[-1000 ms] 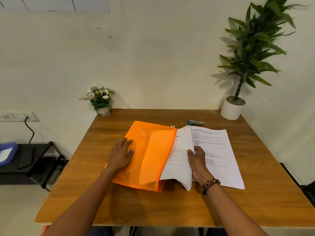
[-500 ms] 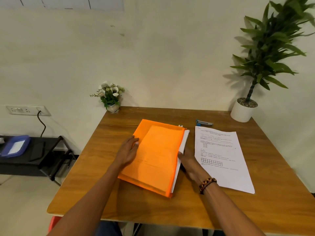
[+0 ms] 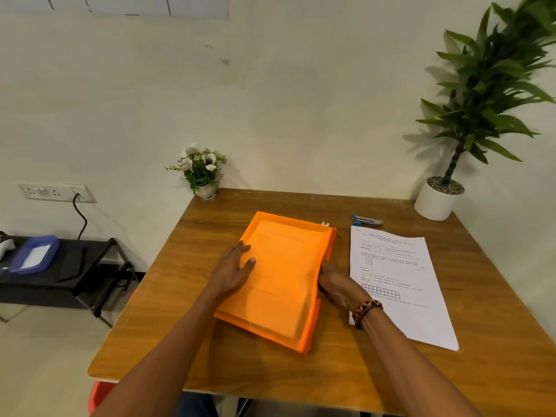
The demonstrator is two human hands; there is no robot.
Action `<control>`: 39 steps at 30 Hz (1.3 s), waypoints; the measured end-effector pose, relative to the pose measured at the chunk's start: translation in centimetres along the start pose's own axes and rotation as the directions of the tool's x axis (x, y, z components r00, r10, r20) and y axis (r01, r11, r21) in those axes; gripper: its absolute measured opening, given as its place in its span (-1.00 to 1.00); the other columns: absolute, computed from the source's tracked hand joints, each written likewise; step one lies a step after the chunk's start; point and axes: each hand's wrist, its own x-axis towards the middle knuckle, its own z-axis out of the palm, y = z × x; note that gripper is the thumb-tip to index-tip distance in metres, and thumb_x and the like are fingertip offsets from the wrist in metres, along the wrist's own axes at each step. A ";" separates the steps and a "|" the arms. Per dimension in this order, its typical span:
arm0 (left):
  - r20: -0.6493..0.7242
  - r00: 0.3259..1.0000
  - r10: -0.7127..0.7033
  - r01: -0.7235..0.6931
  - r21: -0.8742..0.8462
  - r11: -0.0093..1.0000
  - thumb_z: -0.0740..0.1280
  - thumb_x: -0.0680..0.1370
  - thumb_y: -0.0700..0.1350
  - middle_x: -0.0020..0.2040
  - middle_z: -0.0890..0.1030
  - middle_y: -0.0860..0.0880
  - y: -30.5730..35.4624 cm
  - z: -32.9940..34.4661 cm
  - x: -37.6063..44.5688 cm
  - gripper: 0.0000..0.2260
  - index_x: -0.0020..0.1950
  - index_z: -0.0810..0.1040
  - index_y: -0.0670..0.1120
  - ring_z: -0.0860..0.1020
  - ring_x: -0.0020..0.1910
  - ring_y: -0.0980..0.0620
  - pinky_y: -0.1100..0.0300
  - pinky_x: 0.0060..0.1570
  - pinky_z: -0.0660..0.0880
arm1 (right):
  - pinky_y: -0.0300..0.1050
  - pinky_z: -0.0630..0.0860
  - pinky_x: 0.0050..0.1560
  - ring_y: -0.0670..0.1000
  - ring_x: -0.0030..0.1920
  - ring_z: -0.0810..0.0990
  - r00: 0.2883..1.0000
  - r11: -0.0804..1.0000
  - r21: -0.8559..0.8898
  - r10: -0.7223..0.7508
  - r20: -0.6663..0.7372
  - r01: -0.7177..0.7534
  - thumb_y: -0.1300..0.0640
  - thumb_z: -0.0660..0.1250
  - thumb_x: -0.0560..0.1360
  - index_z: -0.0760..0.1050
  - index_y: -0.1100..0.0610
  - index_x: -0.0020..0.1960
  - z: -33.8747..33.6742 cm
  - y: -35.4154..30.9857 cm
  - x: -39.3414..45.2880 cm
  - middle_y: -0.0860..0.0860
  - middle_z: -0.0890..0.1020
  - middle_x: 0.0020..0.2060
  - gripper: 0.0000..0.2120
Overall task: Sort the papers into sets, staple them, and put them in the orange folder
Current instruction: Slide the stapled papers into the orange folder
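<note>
The orange folder (image 3: 285,281) lies flat in the middle of the wooden table (image 3: 331,374), with printed sheets showing faintly through its cover. My left hand (image 3: 233,267) rests flat on the folder's left side, fingers straight. My right hand (image 3: 338,282) is at the folder's right open edge, its fingertips hidden under the cover, so its hold cannot be made out. A white paper set (image 3: 397,278) with a printed grid lies on the table just right of that hand. A blue and silver stapler (image 3: 367,221) sits behind the papers.
A small white flower pot (image 3: 202,176) stands at the table's back left corner, a tall green plant in a white pot (image 3: 439,200) at the back right. Left of the table is a low black rack (image 3: 75,266) with a blue tray (image 3: 34,257).
The white sheets that my right hand held at the folder's mouth have gone inside, and the folder now lies flat. The view has shifted right, so the table sits more centred.
</note>
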 end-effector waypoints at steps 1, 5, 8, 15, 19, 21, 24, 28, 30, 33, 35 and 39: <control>0.001 1.000 -0.003 0.003 0.000 1.000 0.23 0.66 0.11 0.61 0.22 -0.04 0.1 0.0 0.0 -0.51 0.56 0.31 -0.02 0.18 0.58 -0.09 -0.09 0.53 0.19 | 0.08 0.67 -0.18 0.19 -0.15 0.67 0.999 1.000 0.018 -0.006 -0.042 0.006 0.35 0.17 0.61 0.54 0.21 0.11 0.5 0.0 0.1 0.20 0.68 -0.08 -0.79; 0.004 1.000 0.003 -0.003 0.000 1.000 0.23 0.66 0.11 0.62 0.22 -0.04 0.1 -0.1 -0.2 -0.51 0.55 0.32 -0.01 0.17 0.59 -0.07 -0.07 0.53 0.17 | -0.19 0.42 -0.42 0.00 -0.29 0.54 0.990 0.996 -0.079 -0.058 -0.129 0.048 0.33 0.23 0.60 0.49 0.21 0.05 1.2 -0.7 0.0 0.05 0.58 -0.20 -0.90; 0.008 1.000 0.010 -0.010 0.009 1.000 0.24 0.65 0.12 0.62 0.22 -0.05 -0.1 -0.1 -0.1 -0.50 0.56 0.32 0.00 0.16 0.60 -0.07 -0.08 0.54 0.17 | -0.20 0.43 -0.41 0.00 -0.27 0.51 0.992 0.995 -0.097 -0.050 -0.119 0.038 0.33 0.20 0.61 0.44 0.19 0.09 1.0 -1.2 0.0 0.05 0.55 -0.17 -0.89; -0.045 0.998 0.053 -0.042 0.225 0.973 0.20 0.62 0.22 0.62 0.20 -0.09 0.0 1.2 -0.3 -0.44 0.56 0.29 0.02 0.11 0.61 -0.14 -0.12 0.53 0.16 | 0.06 0.50 -0.39 0.15 -0.39 0.59 0.927 0.973 -0.218 -0.148 -0.345 0.074 0.31 0.27 0.53 0.52 0.26 -0.32 0.8 0.4 0.4 0.15 0.61 -0.40 -0.75; -0.101 0.993 0.058 -0.024 0.303 0.953 0.20 0.60 0.20 0.59 0.26 -0.12 0.3 1.9 -0.3 -0.47 0.52 0.34 0.02 0.13 0.61 -0.16 -0.17 0.55 0.08 | -0.09 0.58 -0.38 0.03 -0.46 0.67 0.874 0.988 -0.146 -0.110 -0.473 0.045 0.19 0.31 0.61 0.57 0.27 -0.23 -0.8 0.9 -0.3 0.12 0.66 -0.44 -0.73; -0.184 0.975 0.127 -0.060 0.332 0.941 0.31 0.58 0.08 0.52 0.37 -0.14 1.2 2.3 -0.3 -0.56 0.44 0.44 0.00 0.25 0.55 -0.19 -0.20 0.53 0.12 | -0.08 0.62 -0.26 -0.01 -0.45 0.67 0.835 0.989 -0.130 -0.130 -0.535 0.071 0.12 0.34 0.61 0.58 0.23 -0.23 -1.9 1.3 -0.7 0.09 0.66 -0.45 -0.71; -0.306 0.924 0.228 -0.134 0.299 0.945 0.37 0.54 -0.04 0.32 0.52 -0.09 5.0 3.1 -0.5 -0.69 0.28 0.56 -0.02 0.47 0.32 -0.15 -0.12 0.30 0.39 | 0.00 0.61 -0.14 0.03 -0.30 0.64 0.752 0.984 -0.168 -0.152 -0.642 0.056 0.12 0.34 0.59 0.58 0.18 -0.23 -3.8 2.2 -0.9 0.07 0.65 -0.37 -0.74; -0.273 0.893 0.357 -0.324 0.160 0.932 0.35 0.58 -0.05 0.15 0.57 0.00 11.3 5.7 -0.5 -0.78 0.21 0.59 -0.01 0.53 0.11 0.01 0.03 0.06 0.49 | -0.15 0.45 -0.29 0.03 -0.24 0.61 0.661 0.977 -0.211 -0.165 -0.732 0.010 0.12 0.36 0.59 0.54 0.12 -0.18 -6.8 3.4 -2.0 -0.01 0.61 -0.31 -0.82; -0.165 0.912 0.377 -0.375 0.043 0.926 0.33 0.59 -0.03 0.14 0.58 0.03 14.2 7.4 -0.4 -0.76 0.24 0.56 -0.01 0.56 0.03 0.07 0.06 -0.01 0.54 | -0.14 0.46 -0.26 0.08 -0.12 0.62 0.626 0.971 -0.238 -0.164 -0.762 -0.035 0.13 0.34 0.58 0.53 0.10 -0.11 -8.3 4.5 -2.8 0.00 0.61 -0.22 -0.90; 0.053 0.965 0.259 -0.247 -0.162 0.955 0.36 0.59 -0.04 0.28 0.57 -0.03 17.9 9.6 -0.4 -0.63 0.38 0.46 -0.05 0.59 0.17 -0.01 0.15 0.05 0.53 | 0.09 0.41 0.22 0.20 0.25 0.47 0.603 0.927 -0.294 -0.098 -0.792 -0.235 0.04 0.37 0.55 0.53 0.10 0.16 -10.4 6.1 -3.7 0.12 0.55 0.16 -0.77; 0.226 0.961 0.161 -0.091 -0.293 0.952 0.36 0.61 -0.08 0.43 0.48 -0.09 19.9 10.7 -0.6 -0.53 0.49 0.34 -0.08 0.51 0.34 -0.08 0.12 0.19 0.51 | 0.17 0.26 0.38 0.27 0.40 0.31 0.611 0.893 -0.244 0.042 -0.790 -0.377 -0.04 0.37 0.53 0.38 0.13 0.38 -11.8 7.0 -4.3 0.20 0.39 0.35 -0.51; 0.380 0.925 -0.002 0.191 -0.459 0.868 0.34 0.63 -0.12 0.49 0.43 -0.07 22.7 12.0 -0.5 -0.51 0.53 0.27 -0.08 0.49 0.40 -0.12 0.00 0.32 0.50 | 0.22 0.23 0.42 0.29 0.46 0.19 0.649 0.856 -0.204 0.184 -0.738 -0.475 -0.10 0.36 0.50 0.14 0.16 0.51 -13.3 8.2 -4.7 0.25 0.25 0.46 -0.28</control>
